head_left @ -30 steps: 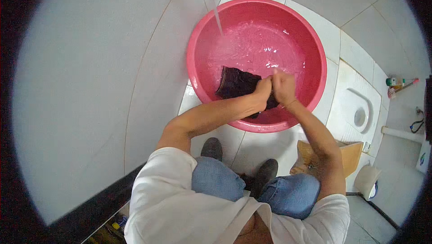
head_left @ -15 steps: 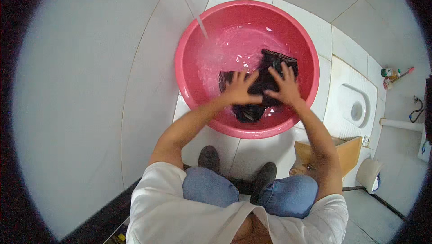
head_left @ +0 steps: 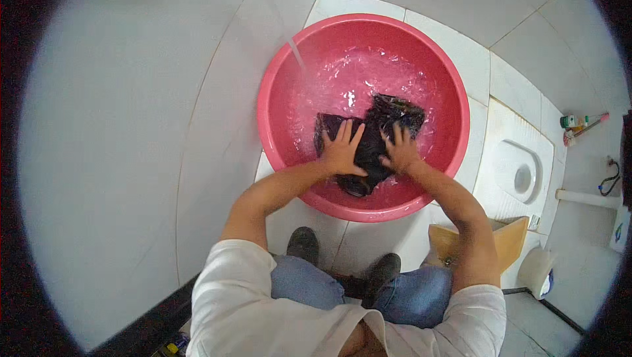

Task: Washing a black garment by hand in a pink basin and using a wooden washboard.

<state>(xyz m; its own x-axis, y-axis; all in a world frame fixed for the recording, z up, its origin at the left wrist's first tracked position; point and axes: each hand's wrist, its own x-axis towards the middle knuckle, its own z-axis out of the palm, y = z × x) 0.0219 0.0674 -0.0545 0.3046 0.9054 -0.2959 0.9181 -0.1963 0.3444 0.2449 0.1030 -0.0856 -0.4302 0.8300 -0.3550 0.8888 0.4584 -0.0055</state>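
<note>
A dark, wet piece of clothing (head_left: pixel 370 134) lies bunched in the water of a large round pink basin (head_left: pixel 264 108). My left hand (head_left: pixel 342 154) presses on the cloth's left part with its fingers spread. On the right part rests my right hand (head_left: pixel 400 150), its fingers also apart and pointing toward the far side. Neither hand grips the cloth. A thin stream of water (head_left: pixel 296 51) falls into the basin at its far left. The garment's exact kind cannot be made out.
A white squat toilet (head_left: pixel 524 176) is set in the floor to the right. Nearer stand a yellowish wooden box (head_left: pixel 509 245) and a white bin (head_left: pixel 534 271). Bottles and a brush (head_left: pixel 589 128) sit by the right wall. A tiled wall (head_left: pixel 118 133) rises on the left.
Both hands have come down onto the cloth and press on it. The water ripples more. The whole view has shifted slightly, so the basin appears lower.
</note>
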